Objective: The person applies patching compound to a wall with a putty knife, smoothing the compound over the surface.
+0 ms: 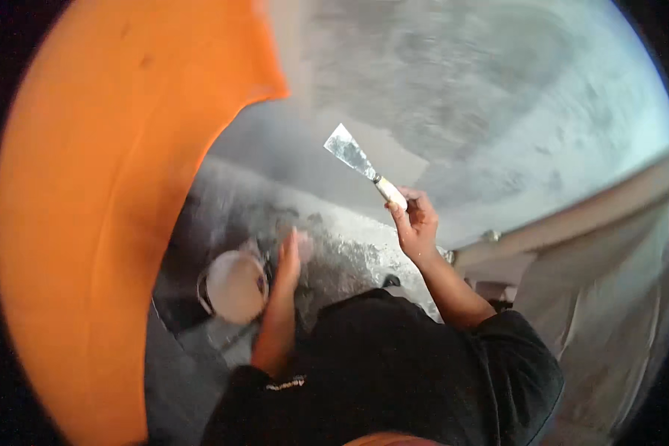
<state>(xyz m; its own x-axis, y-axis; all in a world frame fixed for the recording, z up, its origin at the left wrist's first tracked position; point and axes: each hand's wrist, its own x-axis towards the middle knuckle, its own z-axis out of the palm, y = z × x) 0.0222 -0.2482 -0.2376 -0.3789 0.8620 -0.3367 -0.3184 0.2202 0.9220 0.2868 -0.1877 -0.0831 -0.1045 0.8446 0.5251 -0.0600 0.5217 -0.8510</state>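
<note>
My right hand (pixel 419 227) is closed round the pale handle of a putty knife (pixel 351 154). The knife tilts up and to the left, its metal blade smeared with whitish material and held in front of the grey wall. Lower on the left, my left hand (pixel 290 256) is raised with its fingers stretched upward and somewhat blurred. I can make out nothing in it. Just left of that hand, a round bucket (pixel 236 288) stands on the floor and shows a pale, beige-white content or lid; I cannot tell which.
A big orange surface (pixel 89 223) fills the left side, close to the camera. The wall (pixel 453 82) has patchy grey and whitish areas. A beige ledge or pipe (pixel 557 236) runs along the right, above a draped brownish sheet (pixel 602 320). White splatter marks the floor (pixel 360 256).
</note>
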